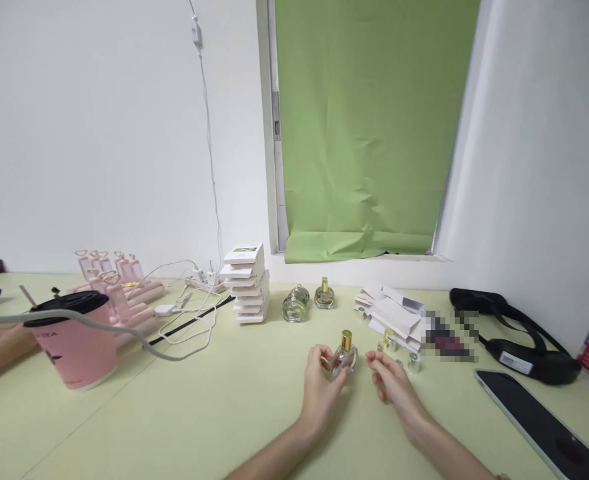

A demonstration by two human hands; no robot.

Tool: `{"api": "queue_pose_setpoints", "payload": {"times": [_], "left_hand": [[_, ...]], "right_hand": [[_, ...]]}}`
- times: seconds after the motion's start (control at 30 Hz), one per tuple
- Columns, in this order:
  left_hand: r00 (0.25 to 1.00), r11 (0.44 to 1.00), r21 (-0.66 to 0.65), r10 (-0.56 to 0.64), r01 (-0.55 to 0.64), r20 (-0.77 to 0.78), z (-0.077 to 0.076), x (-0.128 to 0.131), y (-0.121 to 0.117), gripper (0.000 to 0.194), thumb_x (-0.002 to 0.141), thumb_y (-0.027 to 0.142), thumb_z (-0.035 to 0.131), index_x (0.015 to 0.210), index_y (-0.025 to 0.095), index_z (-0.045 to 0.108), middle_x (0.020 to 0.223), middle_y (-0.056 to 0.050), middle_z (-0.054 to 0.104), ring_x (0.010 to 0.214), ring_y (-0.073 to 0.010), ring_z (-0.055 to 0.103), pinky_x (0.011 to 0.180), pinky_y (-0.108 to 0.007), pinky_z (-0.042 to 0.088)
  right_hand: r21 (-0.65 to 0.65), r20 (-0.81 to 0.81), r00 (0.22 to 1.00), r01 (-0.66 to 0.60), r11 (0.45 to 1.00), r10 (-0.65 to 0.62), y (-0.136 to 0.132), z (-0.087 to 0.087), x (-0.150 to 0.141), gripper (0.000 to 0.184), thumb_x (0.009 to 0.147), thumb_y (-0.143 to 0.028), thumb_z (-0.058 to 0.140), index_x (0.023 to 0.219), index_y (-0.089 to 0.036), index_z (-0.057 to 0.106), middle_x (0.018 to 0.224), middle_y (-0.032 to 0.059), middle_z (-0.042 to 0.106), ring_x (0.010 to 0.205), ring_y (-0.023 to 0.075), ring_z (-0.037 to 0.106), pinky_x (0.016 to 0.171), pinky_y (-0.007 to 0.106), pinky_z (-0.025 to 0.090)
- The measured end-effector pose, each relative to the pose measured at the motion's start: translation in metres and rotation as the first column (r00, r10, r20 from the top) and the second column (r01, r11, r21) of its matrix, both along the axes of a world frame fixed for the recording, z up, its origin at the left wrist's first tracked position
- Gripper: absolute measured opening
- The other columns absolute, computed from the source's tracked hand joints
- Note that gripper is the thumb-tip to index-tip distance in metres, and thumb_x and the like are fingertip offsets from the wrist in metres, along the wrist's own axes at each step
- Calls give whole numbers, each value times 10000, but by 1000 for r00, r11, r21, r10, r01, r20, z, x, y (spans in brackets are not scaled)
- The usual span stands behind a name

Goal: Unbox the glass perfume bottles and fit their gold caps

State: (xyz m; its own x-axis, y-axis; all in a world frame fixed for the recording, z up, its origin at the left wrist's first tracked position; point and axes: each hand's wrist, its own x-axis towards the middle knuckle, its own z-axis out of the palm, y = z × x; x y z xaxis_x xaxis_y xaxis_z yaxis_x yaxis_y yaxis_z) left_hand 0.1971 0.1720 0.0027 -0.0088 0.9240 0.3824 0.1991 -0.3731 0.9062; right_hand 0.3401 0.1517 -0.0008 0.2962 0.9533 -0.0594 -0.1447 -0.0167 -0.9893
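Note:
My left hand [320, 383] is closed around a small glass perfume bottle [343, 362] with a gold neck, held upright just above or on the table. Just right of it is my right hand [397, 390], its fingers curled in and the tips near the bottle; whatever they pinch, if anything, is hidden. Close behind the right hand lie small silver caps [414, 362] and a gold piece [388, 336]. Farther back stands another gold-necked perfume bottle [325, 295], beside glass bottles [295, 307] without gold necks.
White boxes [247, 291] are stacked near the wall; opened white cartons [393, 315] lie right. A pink cup [81, 347], a grey cable [174, 359] and pink wands [141, 293] occupy the left, with another person's arm [4, 353]. Rightward are a phone [534, 417] and black strap gear [524, 353].

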Motion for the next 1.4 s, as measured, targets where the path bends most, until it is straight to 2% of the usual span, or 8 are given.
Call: {"api": "queue_pose_setpoints", "payload": {"times": [0.13,0.5,0.7,0.87,0.97,1.03,1.2,1.4], "left_hand": [[998,999,44,25,-23,-50,2,-5,8,185,637,215,628,732,197,471,768,5,520,729,-152,518,640,-261,361],[984,988,125,-67,88,-167,5,-9,18,124,662,191,591,675,185,468,732,10,522,709,-139,512,610,-240,349],[984,983,174,-32,63,-177,4,-15,27,72,709,199,544,669,184,485,819,-18,569,825,-166,540,648,-251,371],[956,969,247,63,10,-286,0,-22,36,40,756,167,461,739,193,486,852,-27,531,859,-166,529,722,-287,419],[899,921,384,221,-65,-377,2,-24,34,120,737,149,474,848,192,490,916,-48,502,910,-186,515,810,-344,414],[841,889,456,272,-34,-468,6,-24,28,172,746,152,468,912,192,491,972,-66,500,958,-201,501,841,-361,396],[621,899,287,22,330,-783,11,-18,10,259,759,186,451,1014,216,485,1045,-62,541,1002,-212,500,806,-342,396],[568,930,156,-65,331,-820,5,-14,9,295,775,238,440,1067,230,485,1150,-53,504,1078,-215,457,860,-361,366]], "right_hand": [[-19,-21,1000,9,1000,-10,-1,3,0,235,593,-353,599,766,-194,590,612,-24,485,504,87,416,401,169,256],[-30,-10,1000,1,1000,-1,-1,3,-1,233,577,-330,574,759,-185,588,577,-32,437,516,93,398,405,169,253],[-31,-22,1000,5,1000,-6,0,7,1,219,574,-336,579,738,-190,577,582,-34,433,525,91,402,403,164,249],[-52,-28,999,26,998,-27,1,7,2,234,549,-329,576,733,-184,574,605,-37,432,520,77,403,395,160,248],[-47,-33,999,27,999,-28,3,6,2,230,547,-319,575,731,-180,573,609,-36,431,520,74,401,394,158,247],[-46,-32,999,26,999,-27,3,6,2,227,549,-315,577,731,-179,573,596,-37,428,517,76,399,396,160,248],[-36,-24,1000,8,999,-9,1,6,0,224,562,-327,569,731,-181,567,578,-40,427,498,75,389,398,170,233],[-56,9,1000,-30,998,30,1,3,-2,232,584,-338,537,752,-179,554,546,-57,414,472,69,370,412,173,235]]}}
